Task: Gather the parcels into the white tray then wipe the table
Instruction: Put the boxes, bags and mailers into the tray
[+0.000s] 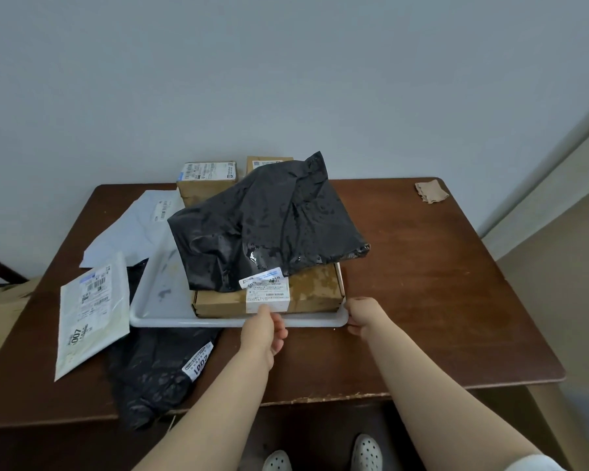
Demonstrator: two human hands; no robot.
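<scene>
Broadly, the brown table (pixel 422 283) carries everything, and the white tray (pixel 157 300) sits near its middle as the landmark. Inside the tray lies a flat cardboard box (pixel 317 290), with a black poly bag (pixel 269 226) draped on top of it. Behind the tray stand two small cardboard boxes (pixel 206 180). Left of the tray lie a pale grey mailer (pixel 133 229) and a white mailer (pixel 92 317); a second black bag (pixel 150 368) sticks out from under the tray's near-left corner. Far right of the tray rests a tan cloth (pixel 432 191). The left hand (pixel 264 331) curls on the tray's near rim; the right hand (pixel 364 316) grips its near-right corner.
</scene>
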